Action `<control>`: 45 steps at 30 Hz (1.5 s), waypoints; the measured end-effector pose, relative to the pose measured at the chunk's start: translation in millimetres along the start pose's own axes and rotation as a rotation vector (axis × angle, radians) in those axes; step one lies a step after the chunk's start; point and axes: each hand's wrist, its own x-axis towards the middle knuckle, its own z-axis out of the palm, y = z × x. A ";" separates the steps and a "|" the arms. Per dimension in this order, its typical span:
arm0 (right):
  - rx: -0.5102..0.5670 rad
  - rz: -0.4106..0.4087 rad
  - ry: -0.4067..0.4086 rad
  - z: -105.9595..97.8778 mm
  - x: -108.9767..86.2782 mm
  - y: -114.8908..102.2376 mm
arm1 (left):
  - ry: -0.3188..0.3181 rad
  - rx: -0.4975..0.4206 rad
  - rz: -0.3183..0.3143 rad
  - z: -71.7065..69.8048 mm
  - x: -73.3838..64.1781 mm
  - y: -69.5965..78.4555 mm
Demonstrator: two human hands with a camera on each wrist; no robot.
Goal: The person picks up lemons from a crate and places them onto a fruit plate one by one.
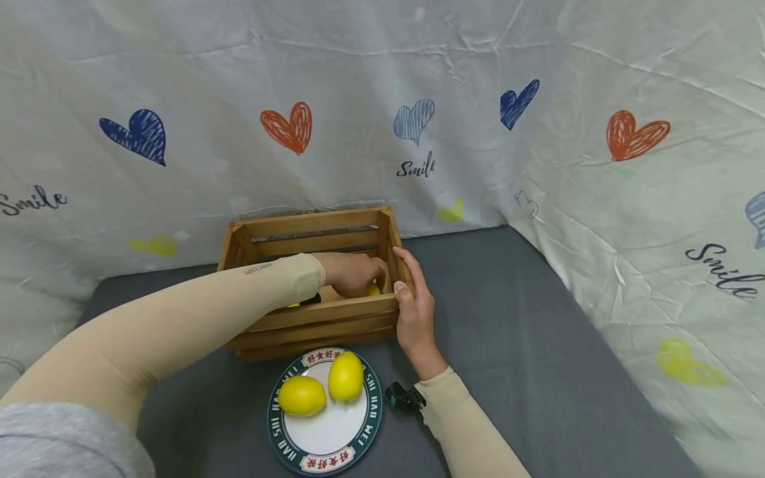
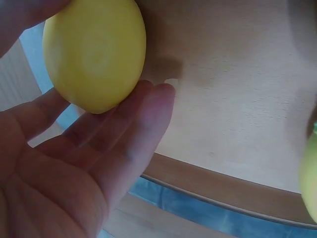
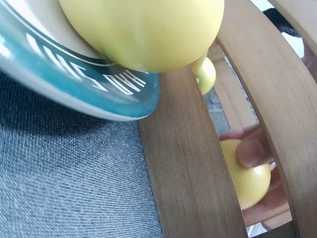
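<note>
A slatted wooden crate (image 1: 317,322) stands at the back of the table. Inside it, my left hand (image 1: 349,273) holds a lemon (image 2: 94,54) between thumb and fingers, over the crate's wooden floor (image 2: 237,99). Part of that lemon (image 3: 247,173) also shows between the slats in the right wrist view. A second lemon (image 2: 311,173) lies in the crate, at the right edge of the left wrist view. My right hand (image 1: 416,318) grips the crate's right end, thumb at the front corner and fingers along the side.
In front of the crate, a green-rimmed white plate (image 1: 323,435) bears two lemons, one on the left (image 1: 301,396) and one on the right (image 1: 345,377). Dark grey cloth (image 1: 508,345) covers the table. A heart-printed curtain (image 1: 358,179) hangs right behind the crate.
</note>
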 end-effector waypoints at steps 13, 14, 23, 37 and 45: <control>0.054 0.017 -0.016 1.9 -0.9 -1.6 | 0.127 -0.024 -0.005 -10.0 -41.9 -6.1; 0.061 0.016 -0.016 1.4 -0.4 -1.3 | 0.141 -0.030 -0.008 -12.0 -47.5 -6.1; 0.093 0.014 -0.022 3.1 0.8 -0.6 | 0.255 -0.116 -0.090 -25.7 -111.9 -5.1; 0.095 0.002 0.003 5.1 0.2 0.0 | 0.392 -0.151 -0.110 -24.2 -188.3 8.3; 0.098 -0.010 0.008 6.3 0.1 -4.5 | 0.394 -0.175 -0.081 -6.6 -214.5 21.6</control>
